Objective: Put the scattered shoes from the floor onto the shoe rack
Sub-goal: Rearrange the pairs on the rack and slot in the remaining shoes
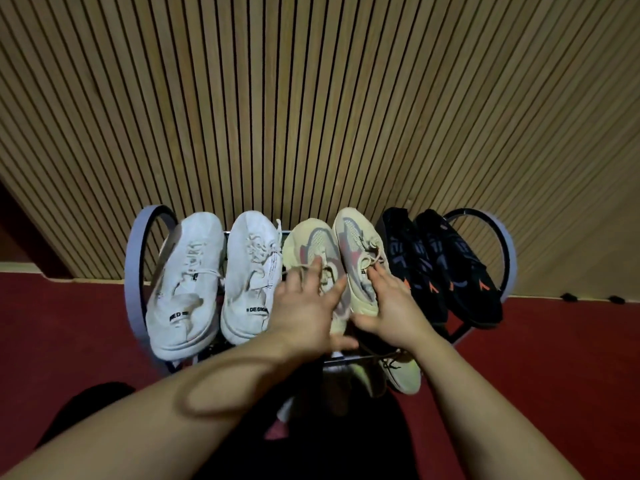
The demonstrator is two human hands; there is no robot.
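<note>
A shoe rack [133, 271] with round end hoops stands against a slatted wooden wall. Its top tier holds a white pair [187, 282] [251, 278], a cream pair with pink and grey patches, and a black pair with orange marks [440, 265]. My left hand [308, 306] lies on the left cream shoe [311, 240], fingers spread over its laces and thumb near the heel. My right hand [391, 306] rests on the right cream shoe [356, 244], fingers fairly straight along its rear part.
On a lower tier a yellow-green shoe [401, 374] pokes out below my right wrist. Red carpet [554, 358] covers the floor around the rack. Something pink [277, 429] shows low down between my arms, over dark clothing.
</note>
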